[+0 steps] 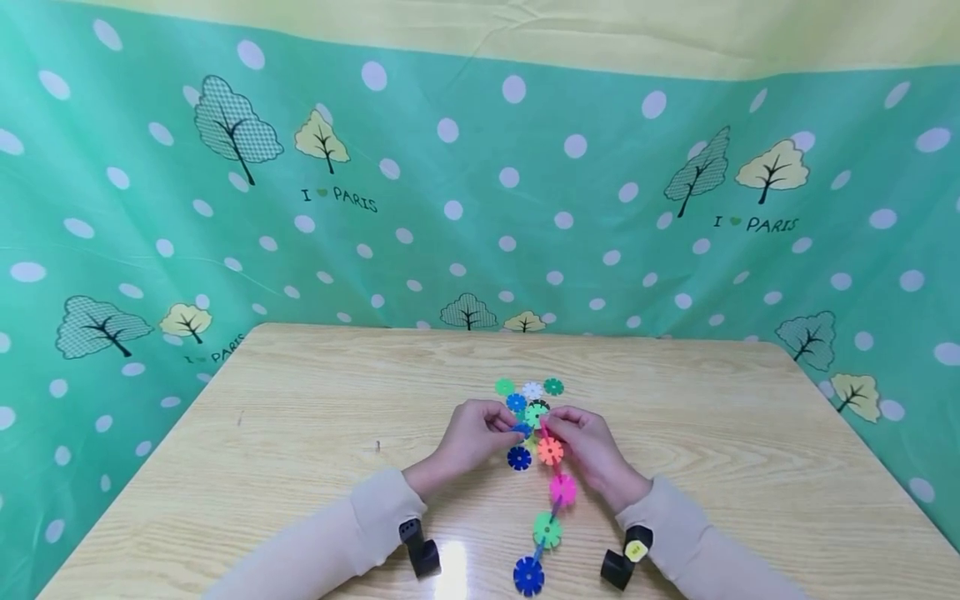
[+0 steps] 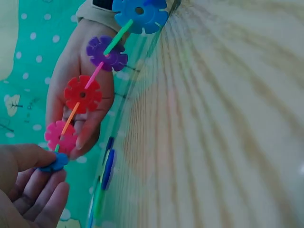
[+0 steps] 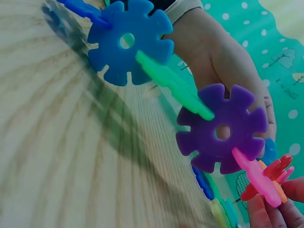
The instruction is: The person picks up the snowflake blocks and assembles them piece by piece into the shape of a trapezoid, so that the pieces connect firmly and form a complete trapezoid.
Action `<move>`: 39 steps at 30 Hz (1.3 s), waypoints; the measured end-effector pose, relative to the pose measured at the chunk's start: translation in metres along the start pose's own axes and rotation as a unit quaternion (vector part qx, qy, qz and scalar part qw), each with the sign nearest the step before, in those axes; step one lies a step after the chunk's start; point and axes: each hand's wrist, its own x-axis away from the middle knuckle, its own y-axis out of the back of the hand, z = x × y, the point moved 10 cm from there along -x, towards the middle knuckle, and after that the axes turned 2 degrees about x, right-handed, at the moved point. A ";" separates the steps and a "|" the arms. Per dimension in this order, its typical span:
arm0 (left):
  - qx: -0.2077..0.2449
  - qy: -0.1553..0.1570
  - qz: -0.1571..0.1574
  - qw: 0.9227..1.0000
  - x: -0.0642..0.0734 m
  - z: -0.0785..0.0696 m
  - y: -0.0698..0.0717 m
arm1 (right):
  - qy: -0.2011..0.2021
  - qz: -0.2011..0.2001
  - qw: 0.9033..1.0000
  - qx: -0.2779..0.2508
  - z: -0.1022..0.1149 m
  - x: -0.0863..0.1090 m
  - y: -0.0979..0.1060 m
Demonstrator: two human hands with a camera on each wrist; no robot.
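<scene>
Between my hands runs a chain of notched, flower-shaped plastic discs slotted together, with a dark blue disc [image 1: 528, 576] at its near end. Purple [image 3: 222, 128] and pink [image 3: 259, 178] discs sit further along it. My right hand [image 1: 596, 450] pinches the chain's far part, by the red disc [image 2: 82, 94]. Between thumb and fingers, my left hand [image 1: 476, 435] grips a blue disc [image 2: 56, 162], at the edge of a green one beside the pink disc [image 2: 61, 135]. Whether the blue disc is slotted in, I cannot tell.
Loose discs lie on the wooden table [image 1: 315, 400] beyond and under my hands: light green [image 1: 505, 387], white [image 1: 532, 390], green [image 1: 553, 387], blue [image 1: 516, 402] and dark blue [image 1: 519, 457]. A polka-dot cloth [image 1: 420, 192] hangs behind the table.
</scene>
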 end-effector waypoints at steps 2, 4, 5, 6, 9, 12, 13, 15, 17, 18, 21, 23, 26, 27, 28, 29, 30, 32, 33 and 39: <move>0.002 -0.008 -0.010 1.000 0.001 -0.003 0.000 | 0.002 -0.003 1.000 0.003 0.000 0.000 0.000; 0.003 -0.014 -0.017 1.000 0.001 -0.004 0.000 | 0.003 -0.004 1.000 0.006 -0.001 0.001 -0.001; 0.003 -0.016 -0.020 1.000 0.001 -0.005 0.000 | 0.004 -0.004 1.000 0.007 0.000 0.001 -0.001; 0.002 -0.017 -0.022 1.000 0.002 -0.005 0.000 | 0.005 -0.002 1.000 0.008 0.000 0.001 -0.001; -0.002 -0.019 -0.027 0.999 0.002 -0.005 0.000 | 0.003 0.008 1.000 0.013 -0.001 0.002 -0.003; -0.010 -0.024 -0.032 0.999 0.002 -0.005 0.000 | 0.002 0.022 1.000 0.016 -0.001 0.004 -0.006; -0.015 -0.027 -0.033 0.999 0.002 -0.006 0.000 | 0.002 0.026 1.000 0.014 -0.001 0.004 -0.007; -0.022 -0.031 -0.035 0.999 0.002 -0.006 0.001 | 0.001 0.033 0.999 0.009 -0.002 0.005 -0.008; -0.026 -0.035 -0.033 0.998 0.002 -0.006 0.000 | -0.002 0.037 0.999 0.001 -0.002 0.006 -0.009; -0.027 -0.036 -0.032 0.998 0.002 -0.006 0.000 | -0.003 0.039 0.999 -0.002 -0.003 0.006 -0.009; -0.031 -0.042 -0.028 0.998 0.002 -0.007 -0.002 | -0.009 0.040 0.999 -0.009 -0.005 0.006 -0.008; -0.033 -0.048 -0.024 0.998 0.002 -0.008 -0.003 | -0.011 0.039 0.999 -0.010 -0.006 0.006 -0.007; -0.039 -0.054 -0.022 0.997 0.002 -0.009 -0.004 | -0.010 0.037 0.999 -0.006 -0.006 0.005 -0.006; -0.041 -0.055 -0.023 0.997 0.002 -0.009 -0.004 | -0.008 0.037 0.999 -0.006 -0.006 0.004 -0.005; -0.042 -0.055 -0.023 0.997 0.002 -0.009 -0.004 | -0.006 0.038 0.999 -0.007 -0.006 0.004 -0.004; -0.043 -0.055 -0.024 0.997 0.002 -0.009 -0.004 | -0.004 0.039 0.999 -0.009 -0.006 0.003 -0.004; -0.044 -0.055 -0.025 0.997 0.001 -0.008 -0.003 | -0.001 0.042 0.999 -0.011 -0.005 0.003 -0.003; -0.045 -0.055 -0.028 0.997 0.001 -0.008 -0.003 | 0.003 0.054 0.998 -0.012 -0.005 0.002 -0.003; -0.047 -0.055 -0.030 0.997 0.001 -0.008 -0.002 | 0.004 0.061 0.998 -0.010 -0.005 0.002 -0.003; -0.054 -0.041 -0.028 0.997 0.001 -0.006 0.001 | 0.011 0.117 0.993 0.010 0.001 0.006 -0.007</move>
